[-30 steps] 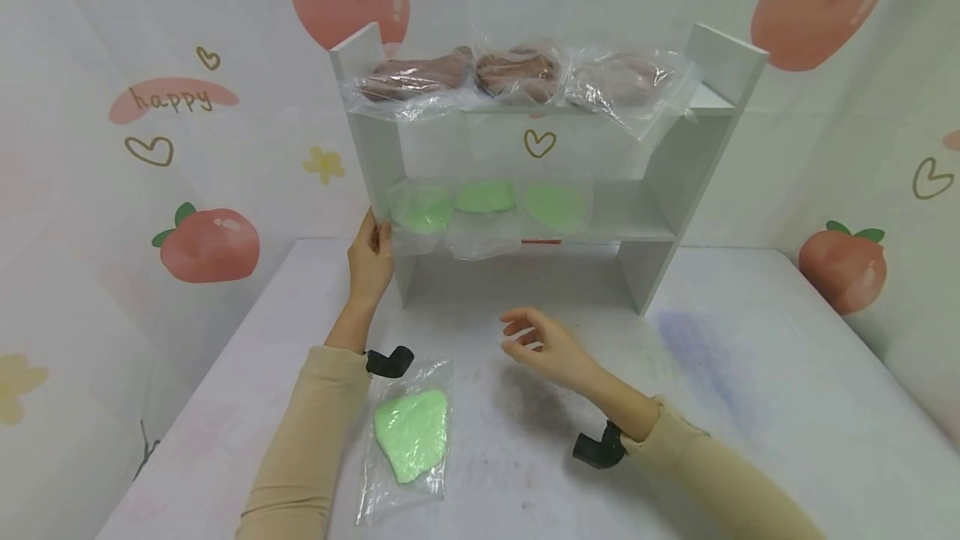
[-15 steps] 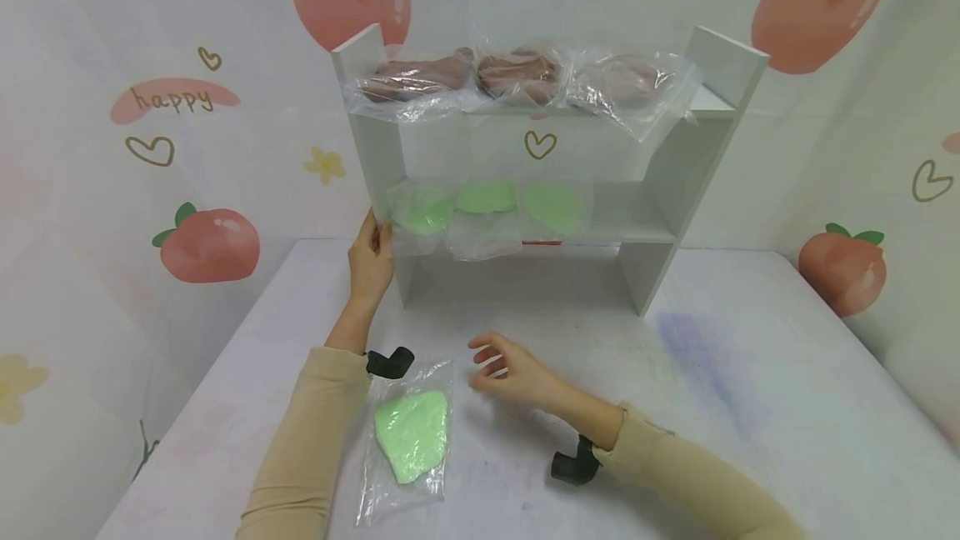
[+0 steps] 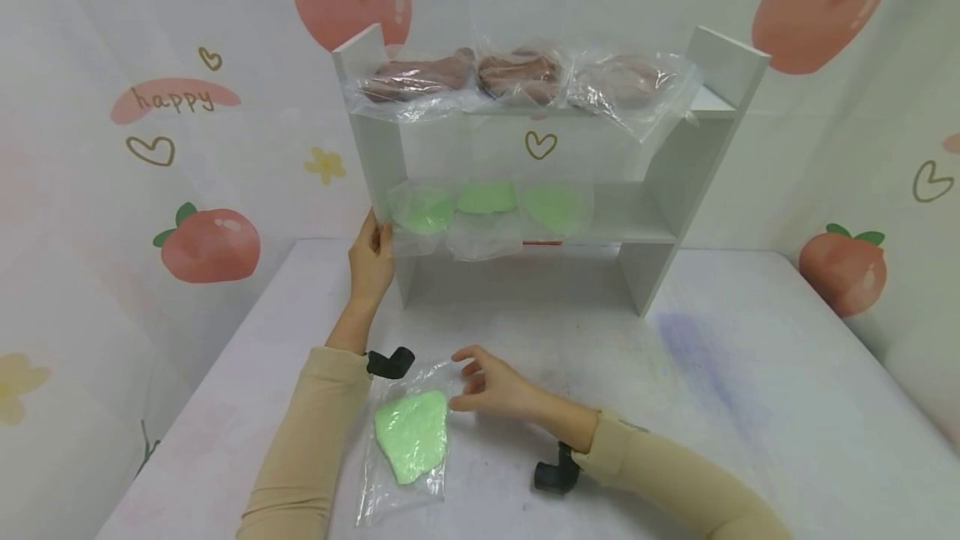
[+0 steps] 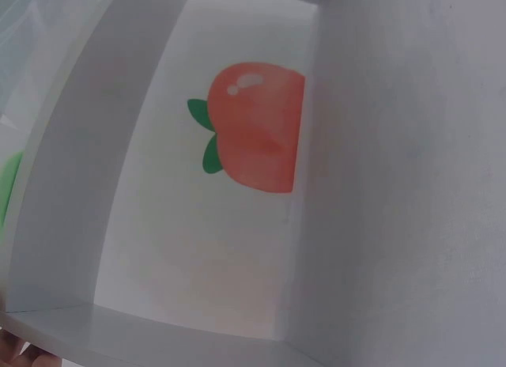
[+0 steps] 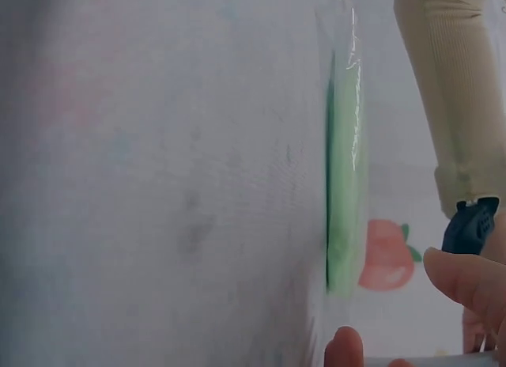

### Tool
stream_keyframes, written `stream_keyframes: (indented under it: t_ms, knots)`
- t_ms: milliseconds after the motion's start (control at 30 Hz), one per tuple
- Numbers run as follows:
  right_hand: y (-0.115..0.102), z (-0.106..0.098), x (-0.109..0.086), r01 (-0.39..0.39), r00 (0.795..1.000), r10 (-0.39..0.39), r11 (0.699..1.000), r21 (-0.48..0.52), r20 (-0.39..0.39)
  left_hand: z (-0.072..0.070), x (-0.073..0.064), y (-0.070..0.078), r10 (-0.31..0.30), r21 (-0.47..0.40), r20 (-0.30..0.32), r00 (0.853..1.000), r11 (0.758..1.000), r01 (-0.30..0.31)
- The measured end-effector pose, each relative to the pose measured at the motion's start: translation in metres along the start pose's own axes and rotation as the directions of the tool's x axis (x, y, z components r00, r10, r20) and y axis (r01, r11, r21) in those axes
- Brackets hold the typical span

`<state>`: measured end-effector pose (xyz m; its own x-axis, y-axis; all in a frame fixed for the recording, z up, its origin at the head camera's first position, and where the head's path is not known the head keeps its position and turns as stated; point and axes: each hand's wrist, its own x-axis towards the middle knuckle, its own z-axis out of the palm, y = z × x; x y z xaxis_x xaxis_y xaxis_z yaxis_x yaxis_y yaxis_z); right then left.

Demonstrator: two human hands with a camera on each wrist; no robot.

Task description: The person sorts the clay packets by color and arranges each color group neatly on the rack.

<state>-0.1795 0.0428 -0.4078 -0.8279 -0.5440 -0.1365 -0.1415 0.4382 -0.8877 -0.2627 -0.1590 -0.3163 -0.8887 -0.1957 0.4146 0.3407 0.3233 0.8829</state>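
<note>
My left hand (image 3: pixel 371 265) holds the left side panel of a white two-tier shelf (image 3: pixel 660 211), at the height of its lower board. In the left wrist view, a few fingers (image 4: pixel 28 353) show just outside that panel. A clear bag with a flat light-green piece (image 3: pixel 411 437) lies on the table below the left wrist. My right hand (image 3: pixel 491 386) hovers right beside the bag, with thumb and fingers apart and nothing between them. In the right wrist view, the light-green piece (image 5: pixel 345 177) appears edge-on in its bag, beyond the thumb (image 5: pixel 462 276).
Three bagged brown pieces (image 3: pixel 519 76) sit along the shelf's top board. On the lower board lie three bagged light-green pieces (image 3: pixel 486 197), some bag edges hanging over the front. The white table (image 3: pixel 720 440) meets a fruit-printed backdrop (image 3: pixel 247 7) behind the shelf.
My right hand has moved left and toward the front of the table, from before the shelf to the bag's right edge. The left hand and the shelf have stayed in place.
</note>
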Motion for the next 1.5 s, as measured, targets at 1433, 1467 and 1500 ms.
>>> stream_keyframes:
  t_ms: [1433,1467,1500]
  knots:
    - [-0.005,0.013,0.021,0.033,0.999,-0.028,0.992,-0.125,0.04,0.001,0.0,0.0,0.02,-0.005,-0.013,1.0,1.0,-0.02]
    - [-0.004,0.012,0.021,0.035,0.999,-0.031,0.992,-0.12,0.04,0.0,-0.001,0.001,0.02,-0.002,-0.013,1.0,1.0,-0.02]
    - [-0.003,0.012,0.021,0.04,0.999,-0.035,0.992,-0.117,0.041,0.0,-0.001,0.001,0.02,0.001,-0.012,1.0,1.0,-0.02]
